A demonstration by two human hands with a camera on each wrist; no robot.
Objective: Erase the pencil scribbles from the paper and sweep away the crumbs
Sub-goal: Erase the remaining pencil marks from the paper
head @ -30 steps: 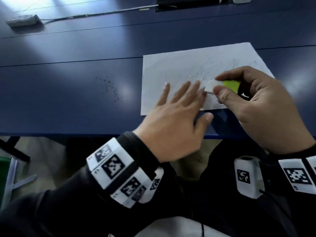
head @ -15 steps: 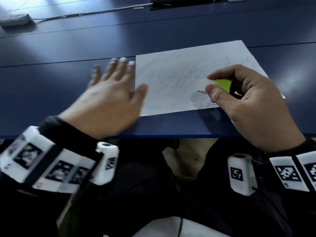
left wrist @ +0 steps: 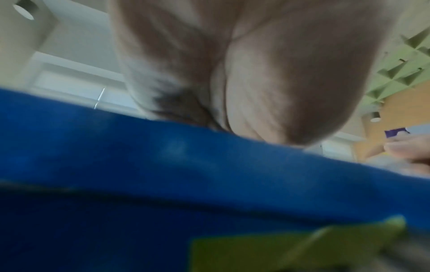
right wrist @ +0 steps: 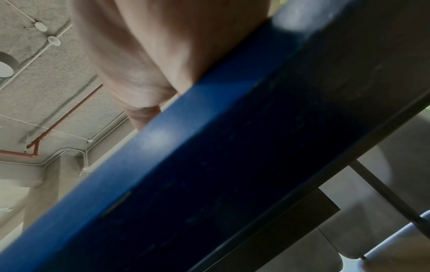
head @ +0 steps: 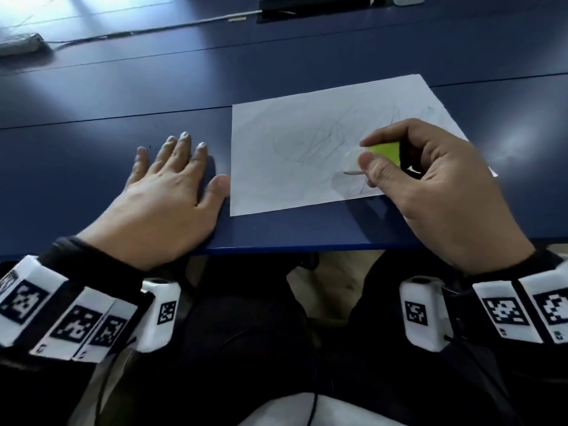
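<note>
**A:** White paper (head: 307,155) on a dark blue table (head: 123,87), pencil scribbles (head: 319,139) faint but clearly there across its middle. The right hand (head: 442,192) pinches an eraser (head: 373,156), thumb and forefinger curled round it, down at about four o'clock on the sheet.

**B:** And the left hand (head: 172,192)?

**A:** Flat on the table at nine o'clock from the paper, fingers straight, holding nothing. The thumb lies just beside the sheet's left edge. I can't tell whether it touches.

**B:** So nothing pins the page?

**A:** That's my worry. If the eraser rubs hard with the sheet unheld, the paper may slide, buckle or tear, most likely near the six o'clock edge, which sits close to the table's lip.

**B:** Crumbs?

**A:** I can't make any out; the wrist views are blurred and show mostly the table edge from below. If any lie under that left palm, a flat sweep could smear them instead of clearing them.

**B:** Anything else?

**A:** The eraser's tip looks greyish, possibly dirty. That could smudge graphite across clean paper.
</note>
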